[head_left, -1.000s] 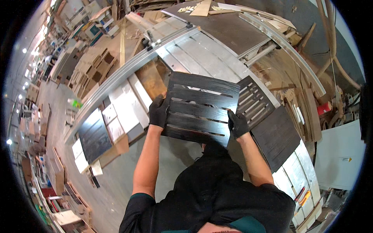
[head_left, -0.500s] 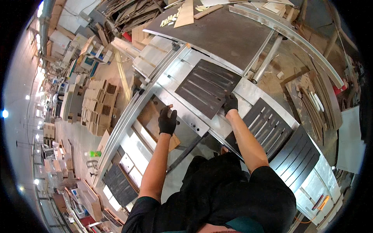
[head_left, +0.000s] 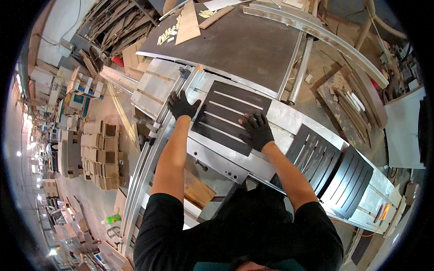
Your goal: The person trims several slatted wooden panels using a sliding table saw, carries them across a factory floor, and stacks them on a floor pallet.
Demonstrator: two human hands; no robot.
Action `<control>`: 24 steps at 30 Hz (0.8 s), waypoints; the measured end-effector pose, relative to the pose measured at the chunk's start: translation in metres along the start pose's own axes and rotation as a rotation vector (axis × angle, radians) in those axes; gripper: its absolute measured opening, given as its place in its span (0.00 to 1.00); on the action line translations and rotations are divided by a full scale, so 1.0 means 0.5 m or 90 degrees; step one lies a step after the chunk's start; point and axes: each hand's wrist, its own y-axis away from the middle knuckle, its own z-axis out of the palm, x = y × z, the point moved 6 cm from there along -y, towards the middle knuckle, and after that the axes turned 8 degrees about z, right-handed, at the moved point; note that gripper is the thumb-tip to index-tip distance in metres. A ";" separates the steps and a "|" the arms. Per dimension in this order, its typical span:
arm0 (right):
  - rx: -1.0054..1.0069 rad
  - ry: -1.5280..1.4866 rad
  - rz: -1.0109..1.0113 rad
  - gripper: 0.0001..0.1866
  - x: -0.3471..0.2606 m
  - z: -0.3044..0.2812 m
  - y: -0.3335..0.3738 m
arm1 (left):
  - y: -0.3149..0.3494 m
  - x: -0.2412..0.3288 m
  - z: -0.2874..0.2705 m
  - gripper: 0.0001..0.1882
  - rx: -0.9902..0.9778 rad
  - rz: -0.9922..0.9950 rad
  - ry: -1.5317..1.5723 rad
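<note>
Head view: the left hand point(head_left: 183, 106), in a black glove, is released, its fingers spread over the metal guide rail and its thumb pointing at the upper left edge of a black slotted panel point(head_left: 230, 104); whether the thumb touches that edge cannot be told. The right hand point(head_left: 258, 132), also gloved in black with bare fingertips showing, is unclenched and rests with spread fingers on the panel's right-hand part. The panel lies flat and askew on the silver metal surface point(head_left: 291, 118), its long slots showing the bright metal beneath. Farther right on this metal, a second slotted panel point(head_left: 311, 154) lies beside a dark panel with narrow lines point(head_left: 350, 183), and beyond them sits an orange-handled tool point(head_left: 384, 211). Past the slotted panel spreads a brown board surface point(head_left: 230, 49), bearing a pale wooden plank point(head_left: 187, 25) and small yellowish pieces point(head_left: 168, 35). A green bottle point(head_left: 113, 219) is at lower left.
</note>
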 end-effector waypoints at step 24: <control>-0.051 -0.143 0.030 0.18 0.031 0.131 -0.157 | -0.097 -0.061 0.113 0.70 -0.169 -0.284 0.019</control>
